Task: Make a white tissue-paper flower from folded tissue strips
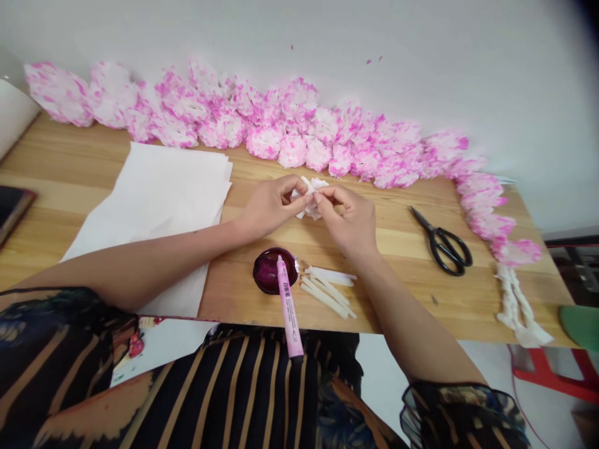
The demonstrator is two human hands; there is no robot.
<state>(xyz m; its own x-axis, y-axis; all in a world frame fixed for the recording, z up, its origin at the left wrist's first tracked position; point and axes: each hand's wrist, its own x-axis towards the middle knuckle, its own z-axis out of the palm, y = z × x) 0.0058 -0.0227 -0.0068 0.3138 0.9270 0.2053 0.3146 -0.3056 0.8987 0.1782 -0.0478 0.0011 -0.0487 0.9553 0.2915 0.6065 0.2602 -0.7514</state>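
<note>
- White crinkled paper (314, 185), gathered into a small ruffled bunch, sits between the two hands, above the table (397, 249).
- The left hand (278, 206) pinches the near left side of the bunch between thumb and forefinger, its other fingers curled.
- The right hand (350, 218) grips the right side in the same narrow pinch, its thumb meeting the paper close to the left thumb.
- Nearer the body than the left hand stands a dark purple dish (266, 271), shallow and round, with a silvery patch on its right rim. Its inside is glossy and wine-coloured; that may be liquid, but the shine makes it hard to say.
- One end of a pink marker (289, 305) lies over that dish, while its dark end reaches past the table edge toward the lap.
- Just right of the dish, nearer the body than the right hand, several pale sticks (324, 300) lie loosely overlapped.
- Black scissors (433, 232) rest to the right of the right hand, blades pointing away from the body.
- White sheets (163, 187) lie stacked to the left of the left hand, partly under the forearm.
- Beyond both hands, pink-and-white paper flowers (294, 103) run in a long bank along the wall.
</note>
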